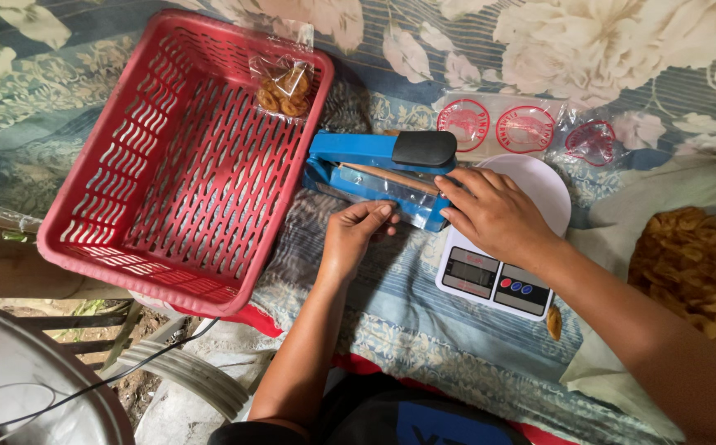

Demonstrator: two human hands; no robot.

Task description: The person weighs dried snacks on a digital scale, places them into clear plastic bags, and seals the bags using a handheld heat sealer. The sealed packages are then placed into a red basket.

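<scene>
A blue heat sealer [350, 156] with a black handle [424, 148] lies on the patterned cloth, its arm raised. A clear plastic bag [399, 200] lies across its sealing bar. My left hand [356, 237] pinches the bag's near left edge. My right hand [494, 216] holds the bag's right end, fingertips at the sealer's jaw, resting over a white digital scale [498, 276].
A red slotted basket [111, 239] stands at left with one sealed snack packet [285, 86] leaning on its far rim. Clear bags with red round prints [527, 128] lie behind the scale. A heap of yellow chips [700, 268] sits at right. A metal lid [20, 387] and cable lie lower left.
</scene>
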